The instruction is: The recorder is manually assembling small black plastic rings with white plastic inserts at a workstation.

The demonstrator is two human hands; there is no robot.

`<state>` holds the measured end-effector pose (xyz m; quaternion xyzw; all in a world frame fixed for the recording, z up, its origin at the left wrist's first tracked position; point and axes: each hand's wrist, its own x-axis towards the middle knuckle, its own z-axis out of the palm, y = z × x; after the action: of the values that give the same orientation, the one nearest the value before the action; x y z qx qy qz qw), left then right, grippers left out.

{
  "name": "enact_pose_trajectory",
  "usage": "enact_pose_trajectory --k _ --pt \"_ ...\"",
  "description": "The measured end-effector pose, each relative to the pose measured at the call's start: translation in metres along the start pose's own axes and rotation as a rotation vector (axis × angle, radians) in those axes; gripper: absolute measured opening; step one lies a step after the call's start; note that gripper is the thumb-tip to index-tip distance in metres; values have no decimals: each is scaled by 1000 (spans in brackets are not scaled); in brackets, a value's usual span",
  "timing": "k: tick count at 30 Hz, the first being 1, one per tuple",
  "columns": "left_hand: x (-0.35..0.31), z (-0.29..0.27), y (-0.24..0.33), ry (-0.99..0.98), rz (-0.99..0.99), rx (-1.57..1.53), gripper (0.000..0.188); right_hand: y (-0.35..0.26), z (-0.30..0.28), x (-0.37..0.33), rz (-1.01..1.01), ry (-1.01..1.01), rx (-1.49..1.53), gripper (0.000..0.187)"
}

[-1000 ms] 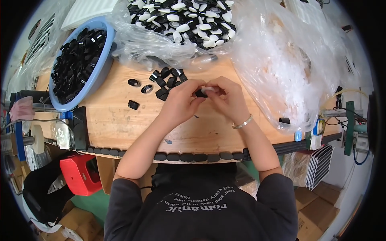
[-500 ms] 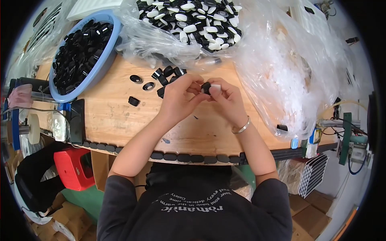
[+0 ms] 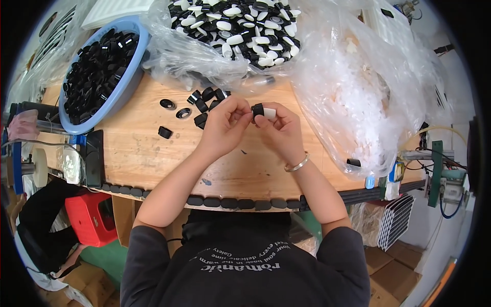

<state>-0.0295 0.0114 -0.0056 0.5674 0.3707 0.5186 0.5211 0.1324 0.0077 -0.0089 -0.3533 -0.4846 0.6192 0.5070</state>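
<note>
Over the middle of the wooden table, my right hand grips a small black-and-white plastic part. Its black end faces left and its white end lies among my right fingers. Close to the black end, my left hand has its thumb and forefinger pinched together. Whatever sits between those fingertips is too small to make out. Left of my left hand lie several loose black plastic pieces, among them an oval black ring, a dark oval piece and a small black block.
A blue basin full of black pieces stands at the far left. At the back, clear plastic surrounds a heap of black and white parts. A large clear bag with small white pieces covers the right side. Black pads line the front edge.
The black-and-white part shows more clearly between my hands, its black end now upright beside my left fingertips. My hands stay close together; the whole view has shifted slightly.
</note>
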Motion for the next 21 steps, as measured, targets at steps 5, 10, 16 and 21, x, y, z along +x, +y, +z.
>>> enact_pose_trajectory --k 5,10,16,21 --pt "-3 5 -10 -24 -36 74 3 -4 7 2 -103 169 10 35" --pt "-1 6 -4 41 -31 -30 1 -9 6 1 -162 198 -16 43" --pt "0 2 1 -65 -139 -49 5 -11 3 1 -149 105 -40 48" --pt "-2 6 5 -84 -31 1 3 -9 1 -1 -172 80 -54 46"
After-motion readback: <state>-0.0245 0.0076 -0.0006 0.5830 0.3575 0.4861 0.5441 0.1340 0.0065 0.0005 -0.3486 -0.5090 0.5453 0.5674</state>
